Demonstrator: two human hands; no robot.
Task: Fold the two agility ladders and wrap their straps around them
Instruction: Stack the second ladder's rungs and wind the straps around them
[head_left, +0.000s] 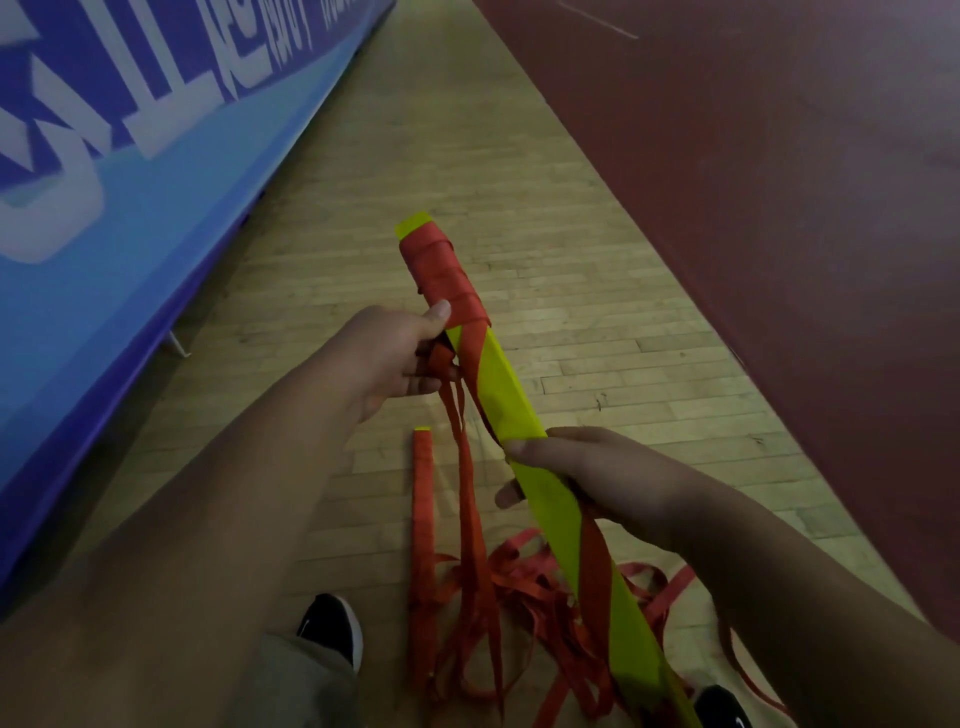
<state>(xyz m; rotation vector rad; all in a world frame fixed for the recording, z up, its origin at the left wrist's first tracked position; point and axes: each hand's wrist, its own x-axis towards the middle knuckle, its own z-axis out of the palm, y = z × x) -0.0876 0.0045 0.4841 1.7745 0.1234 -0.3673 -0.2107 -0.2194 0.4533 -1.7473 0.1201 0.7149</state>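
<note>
— What's under you?
— I stand on a floor (405, 171) of pale wooden strips. It runs away from me in a narrow lane.
— And to your left?
— A long blue board (171, 197) runs along the edge of the wood. It has big white letters (78, 171) on a darker band, but they are too blurred for me to read. A small metal foot (176, 344) shows at its base.
— To your right?
— A dark red surface (753, 182) meets the wood along a straight edge, and a thin pale line (597, 21) crosses it far off. I cannot tell whether it is paint or a mat.
— The light?
— It is dim and even, and the wood looks yellowish.
</note>
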